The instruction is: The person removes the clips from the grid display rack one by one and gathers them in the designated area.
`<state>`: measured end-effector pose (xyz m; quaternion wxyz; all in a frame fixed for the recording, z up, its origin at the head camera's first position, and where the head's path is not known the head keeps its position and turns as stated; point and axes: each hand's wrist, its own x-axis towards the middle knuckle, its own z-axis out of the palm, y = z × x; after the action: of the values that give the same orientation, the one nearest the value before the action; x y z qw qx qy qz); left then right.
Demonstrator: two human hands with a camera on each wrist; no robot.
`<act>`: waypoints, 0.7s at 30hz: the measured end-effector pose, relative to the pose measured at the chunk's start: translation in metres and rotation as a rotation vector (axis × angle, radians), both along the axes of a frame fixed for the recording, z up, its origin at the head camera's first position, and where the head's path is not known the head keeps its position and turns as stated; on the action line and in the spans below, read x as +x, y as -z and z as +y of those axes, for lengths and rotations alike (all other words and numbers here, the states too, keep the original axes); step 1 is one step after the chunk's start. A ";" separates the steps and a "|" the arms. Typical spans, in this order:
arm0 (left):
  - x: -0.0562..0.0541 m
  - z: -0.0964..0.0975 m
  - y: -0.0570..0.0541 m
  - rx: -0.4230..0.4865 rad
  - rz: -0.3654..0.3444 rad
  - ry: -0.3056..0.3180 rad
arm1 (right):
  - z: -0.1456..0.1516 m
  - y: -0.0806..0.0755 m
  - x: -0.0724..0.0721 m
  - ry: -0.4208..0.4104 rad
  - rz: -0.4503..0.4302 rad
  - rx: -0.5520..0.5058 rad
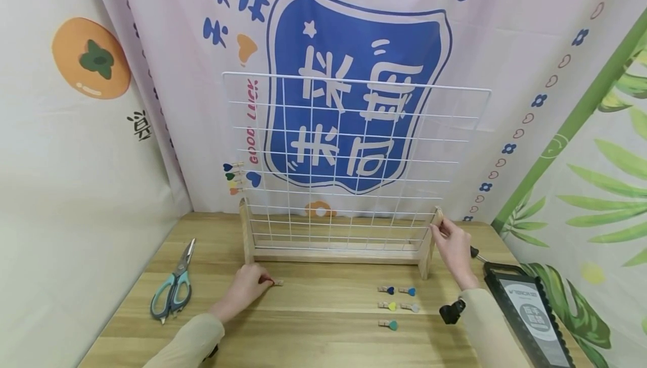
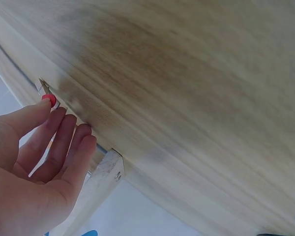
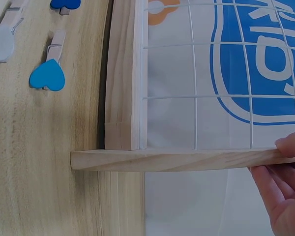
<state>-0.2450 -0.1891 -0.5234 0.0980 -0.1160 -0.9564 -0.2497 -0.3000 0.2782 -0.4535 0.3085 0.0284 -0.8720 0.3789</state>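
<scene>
My left hand pinches a small wooden clothespin with a red heart between thumb and fingertip, low over the table in front of the stand's left end. A white wire grid stands upright in a wooden stand. Around the top of the stand's right post, my right hand holds with thumb on one side and fingers on the other. Several heart clothespins in blue, green, yellow and orange are clipped along the grid's left edge.
Several heart clothespins lie in short rows at the front right. Teal-handled scissors rest on the left of the table. On the right are a black case and a screwdriver. Printed curtains hang behind.
</scene>
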 end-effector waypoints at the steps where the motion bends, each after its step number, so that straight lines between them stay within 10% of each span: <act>1: 0.000 0.000 0.000 -0.002 0.003 0.000 | 0.000 0.000 0.000 -0.003 -0.003 -0.002; 21: -0.002 -0.023 -0.023 0.154 -0.039 0.032 | -0.001 -0.002 0.003 -0.014 -0.028 -0.014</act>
<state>-0.2469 -0.2123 -0.5008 0.0841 -0.1185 -0.9341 -0.3262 -0.2974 0.2769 -0.4519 0.2937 0.0269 -0.8734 0.3875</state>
